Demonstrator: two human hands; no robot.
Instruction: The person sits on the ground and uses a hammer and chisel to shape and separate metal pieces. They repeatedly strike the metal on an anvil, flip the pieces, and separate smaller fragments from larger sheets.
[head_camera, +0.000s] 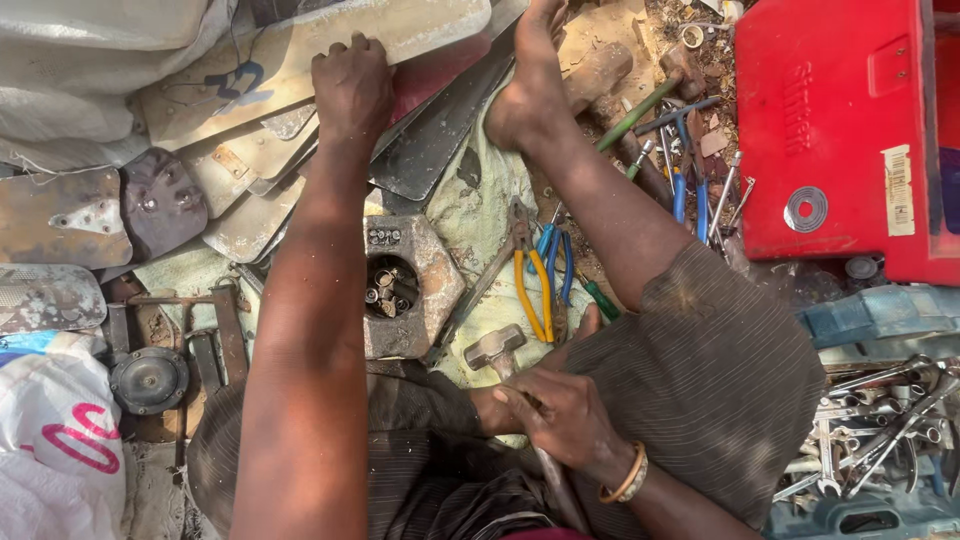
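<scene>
At the far left a white plastic bag (50, 420) with pink marking lies beside a round black metal part (148, 380) and rusted flat brackets (210, 335). Above these, worn metal plates (70, 215) are stacked in overlapping layers. My left hand (350, 85) is stretched forward with its fingers (345, 50) curled over the edge of the uppermost pale plate (300, 50), pressing on it and gripping its rim. Below my forearm sits a heavy hexagonal metal block (415, 290) with a round hole holding several small bolts. Just right of the block, pliers with yellow handles (530, 285) and pliers with blue handles (560, 265) lie on a pale green cloth (470, 200). My bare foot (530, 80) rests on the plates above that cloth. My right hand (560, 415), a bangle at the wrist, is closed around the handle of a hammer (495, 348), whose steel head lies just beside the block, above my knee. Farther right, loose screwdrivers and spanners (690, 160) are scattered on the ground beside a red case (850, 130). At lower right an open tray (880, 420) holds many spanners.
</scene>
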